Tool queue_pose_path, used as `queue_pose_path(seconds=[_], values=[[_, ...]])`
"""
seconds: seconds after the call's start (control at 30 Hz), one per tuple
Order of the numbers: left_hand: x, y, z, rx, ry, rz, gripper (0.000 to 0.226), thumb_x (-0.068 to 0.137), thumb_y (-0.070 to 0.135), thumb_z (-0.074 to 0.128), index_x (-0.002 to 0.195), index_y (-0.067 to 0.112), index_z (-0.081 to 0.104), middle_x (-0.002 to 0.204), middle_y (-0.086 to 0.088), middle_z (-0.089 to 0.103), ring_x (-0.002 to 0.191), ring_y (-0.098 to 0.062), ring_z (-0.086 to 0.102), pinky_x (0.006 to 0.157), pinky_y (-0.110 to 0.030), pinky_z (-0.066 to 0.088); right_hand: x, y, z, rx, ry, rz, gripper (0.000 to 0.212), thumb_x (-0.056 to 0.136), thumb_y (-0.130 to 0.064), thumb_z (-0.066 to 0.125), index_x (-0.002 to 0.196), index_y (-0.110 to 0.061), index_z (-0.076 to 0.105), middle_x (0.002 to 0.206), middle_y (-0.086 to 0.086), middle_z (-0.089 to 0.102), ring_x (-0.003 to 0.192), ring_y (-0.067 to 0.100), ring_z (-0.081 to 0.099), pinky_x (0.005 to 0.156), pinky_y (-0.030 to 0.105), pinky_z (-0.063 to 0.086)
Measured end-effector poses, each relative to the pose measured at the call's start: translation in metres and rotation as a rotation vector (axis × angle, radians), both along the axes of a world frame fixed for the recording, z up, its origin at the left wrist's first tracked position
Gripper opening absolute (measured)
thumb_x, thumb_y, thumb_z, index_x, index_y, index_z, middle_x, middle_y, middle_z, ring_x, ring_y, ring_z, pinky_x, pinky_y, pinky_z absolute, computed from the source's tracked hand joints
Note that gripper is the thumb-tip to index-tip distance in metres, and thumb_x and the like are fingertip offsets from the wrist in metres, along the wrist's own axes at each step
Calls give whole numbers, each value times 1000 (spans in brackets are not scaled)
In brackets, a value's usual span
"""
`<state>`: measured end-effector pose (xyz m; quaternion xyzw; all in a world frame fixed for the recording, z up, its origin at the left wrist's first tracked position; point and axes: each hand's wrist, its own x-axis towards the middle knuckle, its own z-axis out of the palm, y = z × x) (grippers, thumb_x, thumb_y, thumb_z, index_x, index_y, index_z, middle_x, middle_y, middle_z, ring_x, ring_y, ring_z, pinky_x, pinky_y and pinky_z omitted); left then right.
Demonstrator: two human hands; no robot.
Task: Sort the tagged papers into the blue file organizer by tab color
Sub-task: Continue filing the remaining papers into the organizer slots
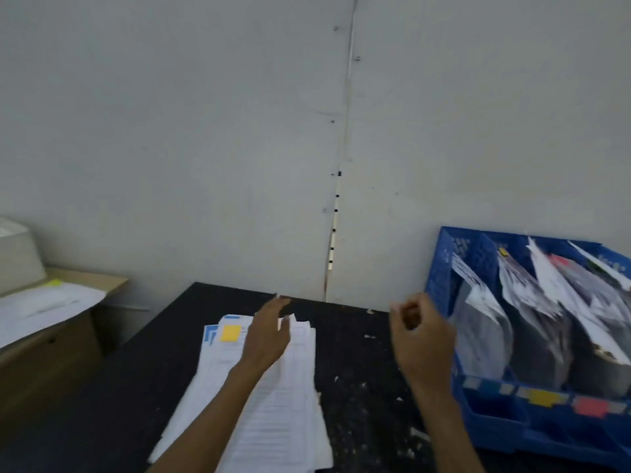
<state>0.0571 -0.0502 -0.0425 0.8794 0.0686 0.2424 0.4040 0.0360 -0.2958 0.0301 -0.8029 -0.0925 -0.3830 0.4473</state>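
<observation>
The paper stack [273, 397] lies long axis running away under the left hand [268, 331], fingers spread flat; right hand [421, 339] curls loosely, empty, beside the blue organizer [495, 414].

Office, paper stack [273, 397], blue file organizer [505, 414], wooden cabinet [51, 349]

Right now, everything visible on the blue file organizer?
The blue file organizer is perforated plastic, standing on the black table's right side against the wall. Upright dividers form slots, each holding leaning papers. Colored labels, yellow and red among them, mark its front rail. The right hand hovers at its left wall; whether it touches is unclear.
</observation>
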Motion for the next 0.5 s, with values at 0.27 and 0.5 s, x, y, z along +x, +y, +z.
queue_pose_path(seconds=[0.27,0.5], values=[[-54,84,-49,53,236,312,39,91,13,57,130,9,58,137,-10,54,128,-28,46,107,-40,36,-28,143,-103,-279,728,-30,58,74,-66,63,114,-24,55,112,-9,57,105,13,55,80,28,47],[-54,86,-43,-45,205,329,40,91,19,58,131,16,57,132,-4,58,122,-23,51,104,-37,42,-29,142,-102,74,695,-44,16,77,-23,79,89,-24,69,76,-13,68,65,2,59,54,19,40]])
